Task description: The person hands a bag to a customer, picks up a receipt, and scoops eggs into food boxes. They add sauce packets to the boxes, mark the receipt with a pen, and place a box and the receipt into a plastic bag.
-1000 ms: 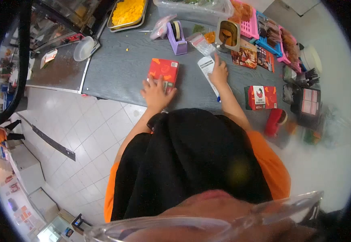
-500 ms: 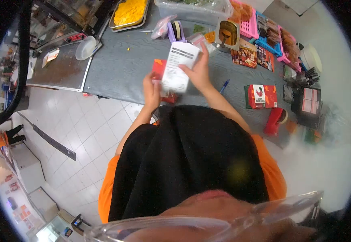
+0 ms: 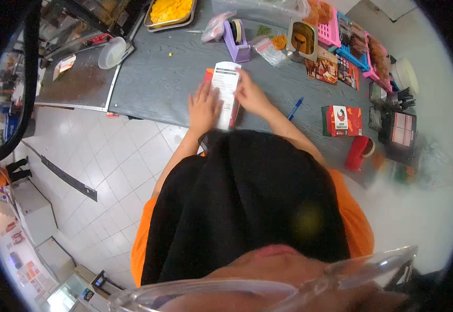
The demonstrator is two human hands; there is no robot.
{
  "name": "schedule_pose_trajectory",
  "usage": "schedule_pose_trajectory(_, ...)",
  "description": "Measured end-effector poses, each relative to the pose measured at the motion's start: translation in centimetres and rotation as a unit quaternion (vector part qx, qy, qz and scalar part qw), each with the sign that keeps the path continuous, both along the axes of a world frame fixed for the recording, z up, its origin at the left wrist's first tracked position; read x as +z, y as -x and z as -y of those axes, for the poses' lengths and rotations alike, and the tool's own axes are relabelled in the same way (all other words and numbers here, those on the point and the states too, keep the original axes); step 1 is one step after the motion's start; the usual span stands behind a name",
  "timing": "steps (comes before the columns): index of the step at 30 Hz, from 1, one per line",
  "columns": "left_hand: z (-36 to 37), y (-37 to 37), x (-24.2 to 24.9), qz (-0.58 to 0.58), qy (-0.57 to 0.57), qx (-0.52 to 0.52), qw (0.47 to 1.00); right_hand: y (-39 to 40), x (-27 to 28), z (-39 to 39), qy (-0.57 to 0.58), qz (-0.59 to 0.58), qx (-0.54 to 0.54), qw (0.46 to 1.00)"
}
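Observation:
A long white printed receipt [image 3: 225, 86] lies along the top of a red box [image 3: 208, 76] at the table's near edge. My left hand [image 3: 204, 107] rests on the left side of both, its fingers stretched out flat over the receipt's edge. On the other side, my right hand [image 3: 252, 98] is closed with bent fingers at the receipt's right edge. Its fingertips are partly hidden, and the box is mostly covered by the paper. Past the receipt's far end stands a purple tape dispenser [image 3: 238, 46].
A blue pen [image 3: 295, 108], a red-and-green box [image 3: 343, 120] and a red tape dispenser [image 3: 359, 153] are to the right. A metal container [image 3: 303, 40], plastic bags, printed cards [image 3: 322, 66] and baskets line the back. A tray of yellow pieces [image 3: 170, 12] sits far left.
The receipt has come down and toward me onto the red box. My left hand has flattened over it, and my right hand has moved lower along its right edge.

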State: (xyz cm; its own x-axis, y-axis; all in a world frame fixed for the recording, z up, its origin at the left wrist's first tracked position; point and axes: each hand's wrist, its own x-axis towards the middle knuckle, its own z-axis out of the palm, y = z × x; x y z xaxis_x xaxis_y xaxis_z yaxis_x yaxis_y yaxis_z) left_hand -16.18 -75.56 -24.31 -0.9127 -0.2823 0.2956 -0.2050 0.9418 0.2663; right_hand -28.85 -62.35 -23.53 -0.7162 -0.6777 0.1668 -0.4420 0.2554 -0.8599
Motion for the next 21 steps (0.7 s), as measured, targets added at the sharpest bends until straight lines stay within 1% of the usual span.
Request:
schedule_pose_trajectory(1, -0.1, 0.0, -0.1, 0.0, -0.003, 0.0, 1.0, -0.5, 0.7, 0.2, -0.079, 0.019, 0.052, 0.995)
schedule_pose_trajectory(2, -0.1, -0.1, -0.1, 0.006, -0.004, 0.002, 1.0, -0.8, 1.0, 0.5, -0.132, 0.007, 0.036, 0.991)
schedule_pose_trajectory(3, -0.2, 0.1, 0.0, 0.011, -0.003, 0.006, 1.0, -0.7, 0.8, 0.7, -0.133, 0.007, 0.037, 0.99)
schedule_pose_trajectory(5, -0.5, 0.1, 0.2, 0.021, 0.006, 0.009, 1.0, -0.8, 0.3, 1.1, -0.217, -0.088, 0.0, 0.972)
schedule_pose_trajectory(6, -0.7, 0.1, 0.3, 0.031, 0.017, 0.012, 0.999, -0.8, 0.1, 1.1, -0.218, -0.086, 0.002, 0.972)
schedule_pose_trajectory(8, -1.0, 0.2, 0.2, 0.04, 0.019, 0.023, 0.999, -0.4, -0.2, 0.6, -0.215, -0.118, -0.039, 0.969)
schedule_pose_trajectory(9, -1.1, 0.2, 0.3, 0.046, 0.022, 0.033, 0.998, -0.3, -0.2, 0.2, -0.215, -0.117, -0.039, 0.969)
schedule_pose_trajectory(10, -1.1, 0.2, 0.4, 0.046, 0.021, 0.033, 0.998, -0.3, 0.0, -0.3, -0.157, -0.023, -0.028, 0.987)
schedule_pose_trajectory(11, -1.2, 0.2, 0.7, 0.056, 0.019, 0.034, 0.998, -0.1, 0.0, -0.7, -0.098, 0.07, -0.016, 0.993)
schedule_pose_trajectory(12, -1.2, 0.2, 0.8, 0.065, 0.016, 0.036, 0.997, 0.1, -0.8, -0.9, -0.099, 0.07, -0.014, 0.992)
schedule_pose_trajectory(13, -1.1, 0.2, 0.5, 0.066, 0.015, 0.038, 0.997, 0.1, -2.3, -1.0, -0.003, 0.156, -0.009, 0.988)
schedule_pose_trajectory(14, -0.8, 0.3, 0.1, 0.051, -0.015, 0.027, 0.998, 0.1, -3.8, -1.1, 0.093, 0.241, -0.004, 0.966)
schedule_pose_trajectory(15, -0.7, 0.2, 0.0, 0.036, -0.045, 0.016, 0.998, -0.1, -4.4, -1.2, 0.092, 0.243, -0.002, 0.966)
schedule_pose_trajectory(17, -0.6, 0.2, -0.1, 0.034, -0.053, 0.014, 0.998, -0.5, -5.7, -1.4, 0.156, 0.293, -0.004, 0.943)
schedule_pose_trajectory(21, -0.5, 0.2, 0.5, 0.043, -0.058, 0.0, 0.997, -0.7, -6.7, -1.6, 0.154, 0.263, 0.004, 0.952)
